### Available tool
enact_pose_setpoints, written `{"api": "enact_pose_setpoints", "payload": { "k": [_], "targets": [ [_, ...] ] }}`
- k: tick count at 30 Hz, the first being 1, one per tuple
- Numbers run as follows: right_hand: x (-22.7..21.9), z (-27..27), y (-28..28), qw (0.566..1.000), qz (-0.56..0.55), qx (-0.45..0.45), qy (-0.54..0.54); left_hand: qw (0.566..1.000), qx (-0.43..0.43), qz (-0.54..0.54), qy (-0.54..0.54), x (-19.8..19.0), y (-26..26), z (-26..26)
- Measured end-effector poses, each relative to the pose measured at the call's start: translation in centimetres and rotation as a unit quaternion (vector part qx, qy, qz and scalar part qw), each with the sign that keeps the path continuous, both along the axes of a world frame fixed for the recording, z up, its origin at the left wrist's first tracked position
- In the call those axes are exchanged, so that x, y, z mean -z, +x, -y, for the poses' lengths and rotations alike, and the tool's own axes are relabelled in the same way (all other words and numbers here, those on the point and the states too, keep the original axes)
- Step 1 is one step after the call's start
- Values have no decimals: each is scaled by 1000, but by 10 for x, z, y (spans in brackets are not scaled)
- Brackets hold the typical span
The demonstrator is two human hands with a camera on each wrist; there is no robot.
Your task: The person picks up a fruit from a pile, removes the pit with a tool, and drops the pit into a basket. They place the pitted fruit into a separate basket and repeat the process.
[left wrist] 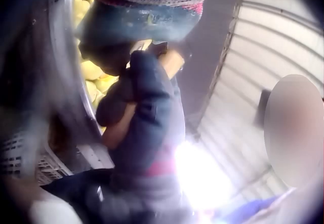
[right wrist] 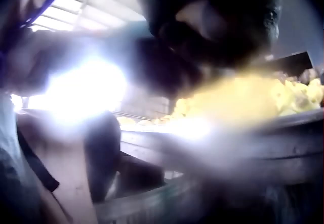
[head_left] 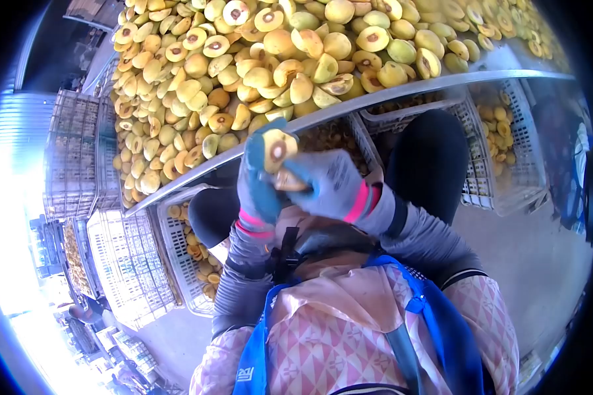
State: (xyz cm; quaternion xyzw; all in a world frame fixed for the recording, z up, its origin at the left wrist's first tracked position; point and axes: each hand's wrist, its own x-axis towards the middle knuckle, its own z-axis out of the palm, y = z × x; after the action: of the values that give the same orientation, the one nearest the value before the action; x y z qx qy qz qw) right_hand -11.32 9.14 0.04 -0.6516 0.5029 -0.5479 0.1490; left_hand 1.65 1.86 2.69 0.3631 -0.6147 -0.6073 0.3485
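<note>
My left hand (head_left: 260,187), in a grey and teal glove with a pink cuff band, holds up a yellow peach half (head_left: 279,151). Its cut face shows a brown ring round a pale centre. My right hand (head_left: 333,184), gloved alike, is curled round a short tan, wooden-looking handle (head_left: 287,180) right below the peach half. In the left wrist view, the handle (left wrist: 173,64) sticks out of the dark-looking right fist; its working end is hidden. The right wrist view is blurred, with a dark gloved hand (right wrist: 212,27) at the top.
A metal-edged table (head_left: 402,90) in front bears a heap of peach halves (head_left: 197,85). Below it stand plastic crates (head_left: 468,158) holding more fruit, with another crate (head_left: 178,247) by the left knee. Stacked crates (head_left: 72,155) rise at the left.
</note>
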Motion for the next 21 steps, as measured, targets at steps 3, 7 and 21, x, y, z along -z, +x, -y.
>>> {"api": "enact_pose_setpoints", "payload": {
  "k": [3, 7, 21],
  "targets": [
    [1, -6, 8, 998, 44, 42, -25, 974, -45, -165, 148, -2, 0, 14],
    [1, -1, 1, 995, 53, 64, 47, 990, -15, -139, -5, 2, 2, 8],
    [2, -2, 14, 991, 91, 82, 56, 898, -109, 90, -417, 22, -16, 2]
  ]
}}
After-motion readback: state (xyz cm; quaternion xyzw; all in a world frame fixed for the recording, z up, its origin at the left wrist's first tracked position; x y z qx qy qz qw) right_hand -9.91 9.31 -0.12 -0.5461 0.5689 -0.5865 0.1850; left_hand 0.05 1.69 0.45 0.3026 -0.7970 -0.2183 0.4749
